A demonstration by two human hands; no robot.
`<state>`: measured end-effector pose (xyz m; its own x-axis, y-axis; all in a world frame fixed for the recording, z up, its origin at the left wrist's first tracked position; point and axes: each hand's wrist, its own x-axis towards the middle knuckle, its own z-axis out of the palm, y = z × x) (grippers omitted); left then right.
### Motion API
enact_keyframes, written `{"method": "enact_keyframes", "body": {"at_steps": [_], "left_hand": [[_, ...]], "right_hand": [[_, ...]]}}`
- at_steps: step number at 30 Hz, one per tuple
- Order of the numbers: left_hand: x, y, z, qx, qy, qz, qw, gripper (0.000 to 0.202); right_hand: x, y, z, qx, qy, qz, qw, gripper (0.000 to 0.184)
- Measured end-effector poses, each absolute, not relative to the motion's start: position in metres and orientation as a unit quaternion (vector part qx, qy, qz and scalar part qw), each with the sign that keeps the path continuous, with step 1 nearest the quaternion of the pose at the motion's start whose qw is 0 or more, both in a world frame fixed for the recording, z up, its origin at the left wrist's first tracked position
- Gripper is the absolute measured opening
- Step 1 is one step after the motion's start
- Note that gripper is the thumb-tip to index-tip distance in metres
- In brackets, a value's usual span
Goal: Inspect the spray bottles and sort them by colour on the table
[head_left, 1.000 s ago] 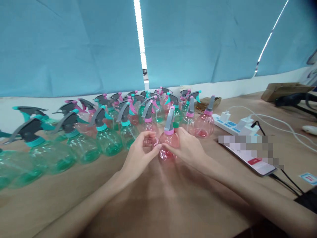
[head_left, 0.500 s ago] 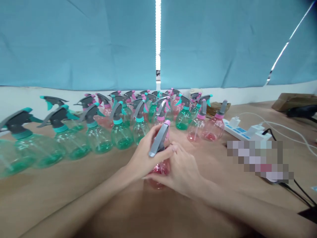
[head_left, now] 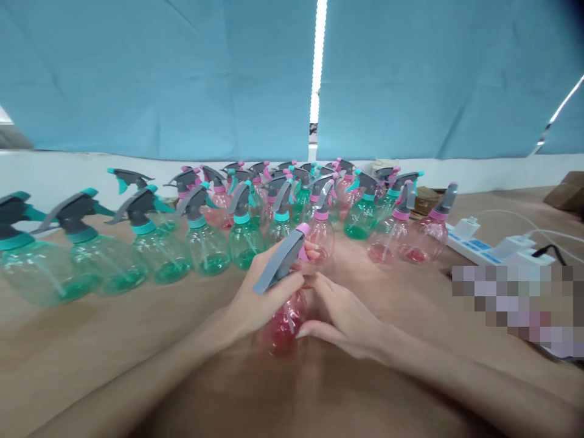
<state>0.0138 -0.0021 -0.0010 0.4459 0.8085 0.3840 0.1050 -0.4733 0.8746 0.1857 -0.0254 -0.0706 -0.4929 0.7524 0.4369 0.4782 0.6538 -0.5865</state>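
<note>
A pink spray bottle [head_left: 285, 325] with a grey trigger head tilts to the left in front of me, red at its base. My left hand [head_left: 262, 286] is closed around its neck, just under the spray head. My right hand [head_left: 349, 316] is at the bottle's right side, fingers curled by the neck and thumb lower down against the body. Its fingertips are partly hidden, and the hold looks loose. Beyond my hands, a row of green spray bottles [head_left: 207, 249] runs to the left. Two pink spray bottles [head_left: 424, 237] stand to the right.
More green and pink spray bottles crowd the back of the table [head_left: 191, 371] before a white ledge and blue curtain [head_left: 159, 79]. A white power strip [head_left: 474, 243] with plugs and cables lies to the right, near a blurred-out patch. A brown object [head_left: 568, 191] sits at the far right.
The view has swung left, so the background sits further right. The held bottle has tipped further left, and my right hand's thumb has drawn back from across its front to its right side.
</note>
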Motion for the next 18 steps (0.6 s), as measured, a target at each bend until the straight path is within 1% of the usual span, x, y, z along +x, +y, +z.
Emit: {"method": "enact_keyframes", "body": {"at_steps": [2, 6, 12, 14, 18], "left_hand": [[0.014, -0.002, 0.0, 0.749, 0.287, 0.427, 0.417, 0.024], [0.015, -0.006, 0.003, 0.744, 0.293, 0.426, 0.425, 0.034], [0.013, -0.005, 0.002, 0.743, 0.314, 0.386, 0.447, 0.043], [0.012, -0.004, 0.003, 0.745, 0.306, 0.387, 0.45, 0.042], [0.014, -0.004, 0.007, 0.741, 0.279, 0.397, 0.464, 0.033]], "right_hand": [[0.199, -0.019, -0.083, -0.384, -0.838, 0.191, 0.338, 0.057], [0.219, -0.01, -0.101, -0.406, -0.852, 0.17, 0.283, 0.049], [0.222, -0.002, -0.105, -0.433, -0.857, 0.152, 0.235, 0.05], [0.221, -0.002, -0.105, -0.436, -0.856, 0.156, 0.23, 0.05], [0.223, -0.004, -0.105, -0.437, -0.854, 0.163, 0.231, 0.051]]}}
